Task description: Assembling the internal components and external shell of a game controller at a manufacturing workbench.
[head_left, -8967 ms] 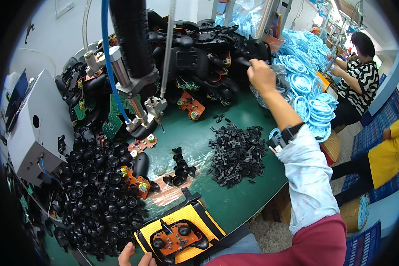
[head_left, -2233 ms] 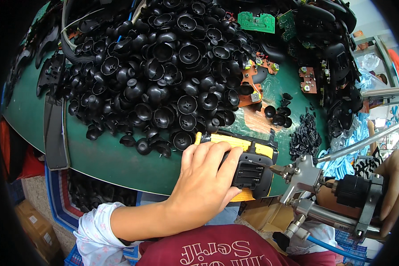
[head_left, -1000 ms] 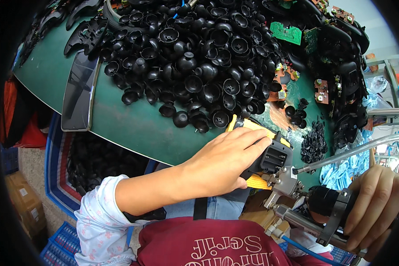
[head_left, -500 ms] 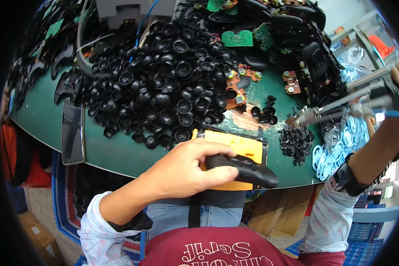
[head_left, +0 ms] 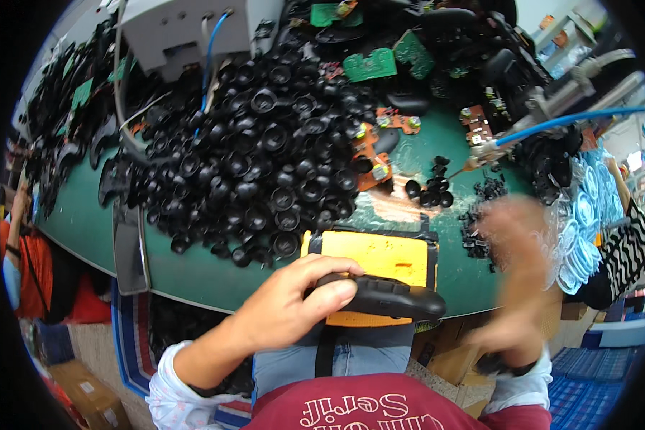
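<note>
Left hand (head_left: 304, 292): grip clamped on a black controller (head_left: 401, 297), thumb on the near side, fingers over the top. Controller stands tilted on edge, long side running left to right, over the near part of the yellow pad (head_left: 380, 249) at the table (head_left: 183, 276) edge. Contact between controller and pad: cannot tell.

Right hand (head_left: 516, 233): blurred, well apart from the controller, over the table's right side beside the heap of small black parts (head_left: 474, 240). Whether its grip is apart or together: cannot tell; nothing identifiable in it.

Beyond the pad: cluster of black caps (head_left: 433, 192) near a shiny copper-coloured patch. Driver (head_left: 486, 152) hangs above, slanted, thin tip pointing down-left near the cluster; blue hose (head_left: 570, 118) alongside.

Left of the pad: large cap pile (head_left: 244, 172), open cups facing various ways. Orange board (head_left: 369, 161) at its right edge; green board (head_left: 369, 66) farther back; grey box (head_left: 183, 36) behind the pile. Phone (head_left: 130, 251) lies at the table's near left edge.

Right margin: light-blue rings (head_left: 577, 240), next to a person's black-and-white sleeve (head_left: 629, 240)
</note>
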{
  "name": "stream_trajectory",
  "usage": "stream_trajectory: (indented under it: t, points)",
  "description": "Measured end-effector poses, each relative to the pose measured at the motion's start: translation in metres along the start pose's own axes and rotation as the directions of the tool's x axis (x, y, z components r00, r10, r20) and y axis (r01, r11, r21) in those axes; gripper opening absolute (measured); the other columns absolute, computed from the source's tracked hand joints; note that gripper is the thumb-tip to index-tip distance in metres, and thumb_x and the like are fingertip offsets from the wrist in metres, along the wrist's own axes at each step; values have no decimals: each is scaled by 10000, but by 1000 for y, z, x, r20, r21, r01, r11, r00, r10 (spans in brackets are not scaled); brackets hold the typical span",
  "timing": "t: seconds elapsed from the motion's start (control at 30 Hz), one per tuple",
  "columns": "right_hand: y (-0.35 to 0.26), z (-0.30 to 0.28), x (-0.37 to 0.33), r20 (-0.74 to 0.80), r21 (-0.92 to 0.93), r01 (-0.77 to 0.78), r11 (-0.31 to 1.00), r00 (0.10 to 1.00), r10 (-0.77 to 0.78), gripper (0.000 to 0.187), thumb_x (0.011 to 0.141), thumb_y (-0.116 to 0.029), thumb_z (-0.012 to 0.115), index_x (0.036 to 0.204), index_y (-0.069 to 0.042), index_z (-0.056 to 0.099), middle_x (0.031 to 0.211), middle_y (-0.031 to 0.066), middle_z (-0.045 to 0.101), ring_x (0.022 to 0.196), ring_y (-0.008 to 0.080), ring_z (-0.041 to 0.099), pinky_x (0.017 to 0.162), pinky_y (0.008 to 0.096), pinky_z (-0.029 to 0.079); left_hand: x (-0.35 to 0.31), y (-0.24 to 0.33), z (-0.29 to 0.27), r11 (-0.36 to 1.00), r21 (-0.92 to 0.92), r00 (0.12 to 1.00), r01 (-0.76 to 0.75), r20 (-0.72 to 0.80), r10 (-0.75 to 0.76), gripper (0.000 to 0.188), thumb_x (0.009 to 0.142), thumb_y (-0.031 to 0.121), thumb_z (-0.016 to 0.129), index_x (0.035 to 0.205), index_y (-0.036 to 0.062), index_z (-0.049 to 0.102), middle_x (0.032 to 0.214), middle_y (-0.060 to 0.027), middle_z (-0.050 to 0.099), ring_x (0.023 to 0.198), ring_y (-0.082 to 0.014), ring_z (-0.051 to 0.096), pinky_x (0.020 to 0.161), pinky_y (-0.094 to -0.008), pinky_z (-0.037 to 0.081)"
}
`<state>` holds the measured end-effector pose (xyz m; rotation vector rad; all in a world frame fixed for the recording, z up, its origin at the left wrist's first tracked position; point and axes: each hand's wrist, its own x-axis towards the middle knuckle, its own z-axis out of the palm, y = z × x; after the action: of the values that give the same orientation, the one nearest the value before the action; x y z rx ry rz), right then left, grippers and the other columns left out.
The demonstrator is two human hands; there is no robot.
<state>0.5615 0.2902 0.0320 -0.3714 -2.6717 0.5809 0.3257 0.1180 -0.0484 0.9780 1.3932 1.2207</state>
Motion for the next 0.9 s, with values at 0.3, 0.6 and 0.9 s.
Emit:
stream_trajectory:
  t: [0.3, 0.6, 0.9]
  points:
    - [1, 40, -1, 115, 352, 95, 931, 983, -144, 535, 844, -342, 750, 1265, -50, 592, 1279, 158, 593, 1050, 333, 643, 925, 401, 510, -7, 49, -35, 820, 380, 902, -428, 129, 411, 358, 622, 133, 879, 879, 56, 643, 888, -97, 679, 853, -250, 671, 798, -342, 539]
    - [189, 3, 52, -332, -672, -295, 679, 940, 80, 263, 822, -52, 629, 1070, -134, 661, 1050, 109, 611, 913, 266, 622, 715, 378, 560, -51, 49, -77, 759, 617, 841, -206, 509, -186, 562, 773, 414, 800, 1197, 66, 679, 1207, -166, 667, 1075, -327, 656, 904, -361, 538]
    - [218, -19, 83, -279, -565, 7, 825, 939, -200, 250, 736, -18, 647, 974, -93, 658, 924, 71, 635, 868, 245, 607, 665, 341, 529, -41, 40, -75, 848, 521, 884, -98, 436, -165, 456, 834, 321, 770, 1209, 80, 677, 1271, -149, 637, 1122, -310, 642, 914, -356, 533]
